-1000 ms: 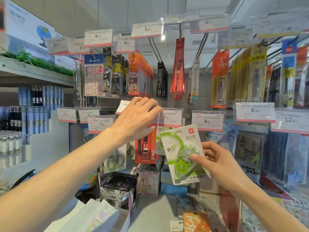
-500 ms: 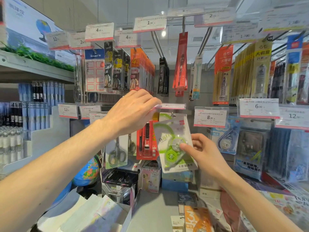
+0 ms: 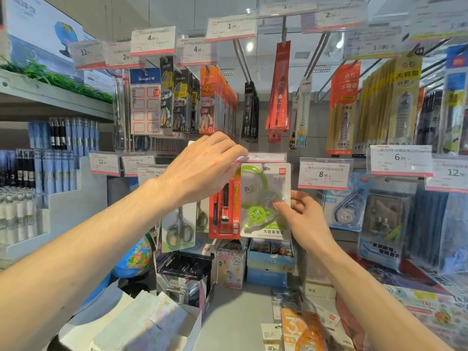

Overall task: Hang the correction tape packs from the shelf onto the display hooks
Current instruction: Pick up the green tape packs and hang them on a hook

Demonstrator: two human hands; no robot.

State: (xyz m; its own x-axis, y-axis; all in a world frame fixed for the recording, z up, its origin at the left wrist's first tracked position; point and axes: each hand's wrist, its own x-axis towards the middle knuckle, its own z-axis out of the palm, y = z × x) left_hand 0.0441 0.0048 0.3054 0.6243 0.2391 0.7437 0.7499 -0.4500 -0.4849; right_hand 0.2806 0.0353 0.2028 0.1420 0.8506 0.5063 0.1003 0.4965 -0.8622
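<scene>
- Left hand: raised, fingers curled, fingertips pinching and tilting up the price tag flap at the front end of a display hook.
- Right hand: pinching the lower right edge of a green correction tape pack, thumb on the front face.
- Pack upright, top edge right under the lifted flap, just below the left fingertips; whether the hole is on the hook, cannot tell.
- Left edge of the pack touching or overlapping a red pack beneath the left hand; scissors packs further left, under the left wrist.
- Right of the right hand, a narrow gap, then a blue correction tape pack beneath an 8.00 tag.
- Below both hands, open grey shelf between boxes; an orange tape pack lying near the right forearm.
</scene>
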